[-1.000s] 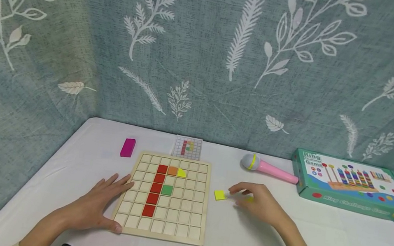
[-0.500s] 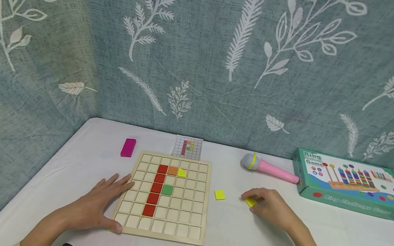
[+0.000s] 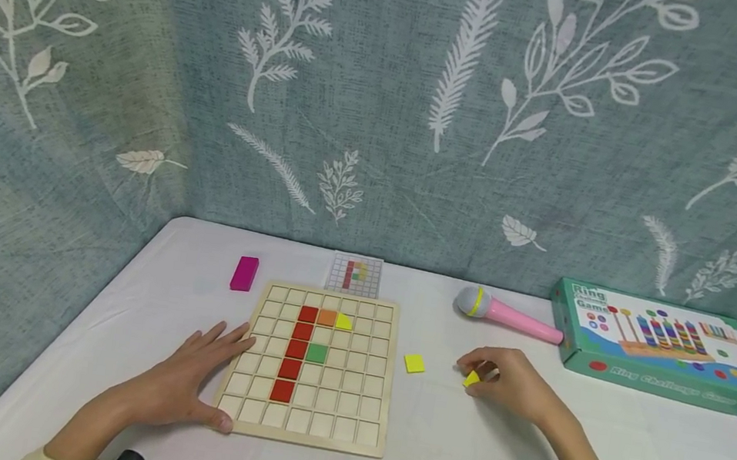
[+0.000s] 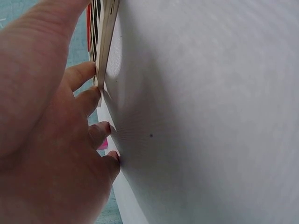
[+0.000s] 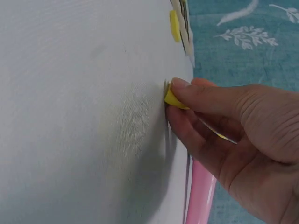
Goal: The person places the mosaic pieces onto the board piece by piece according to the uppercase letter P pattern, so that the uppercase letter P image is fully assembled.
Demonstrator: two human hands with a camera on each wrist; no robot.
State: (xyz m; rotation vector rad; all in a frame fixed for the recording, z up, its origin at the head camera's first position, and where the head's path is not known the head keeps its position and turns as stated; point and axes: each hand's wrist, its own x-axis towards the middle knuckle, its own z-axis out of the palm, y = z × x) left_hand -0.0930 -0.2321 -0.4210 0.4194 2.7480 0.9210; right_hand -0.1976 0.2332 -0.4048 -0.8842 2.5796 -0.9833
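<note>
My right hand (image 3: pixel 510 385) pinches a small yellow tile (image 3: pixel 471 379) between thumb and fingers, low over the white table. In the right wrist view the fingers hide much of that tile (image 5: pixel 174 99). Between it and the wooden grid board (image 3: pixel 308 422) lies a yellow square tile (image 3: pixel 414 363). My left hand (image 3: pixel 170 383) rests with spread fingers along the board's left edge; the left wrist view shows its fingertips beside the board's side. On the board are a column of red tiles (image 3: pixel 290 368), an orange tile (image 3: pixel 326 318), a yellow round-edged tile (image 3: pixel 344 322) and a green tile (image 3: pixel 316 353).
Behind the board lies a printed pattern card (image 3: pixel 354 275). A magenta block (image 3: pixel 245 273) stands to its left. A pink toy microphone (image 3: pixel 517 320) and a green Ring Challenge Game box (image 3: pixel 668 347) occupy the back right. A leaf-patterned curtain backs the table.
The right hand has moved right, away from the yellow square, and taken hold of the other yellow tile, which is now tilted up in its fingers. The left hand stays at the board.
</note>
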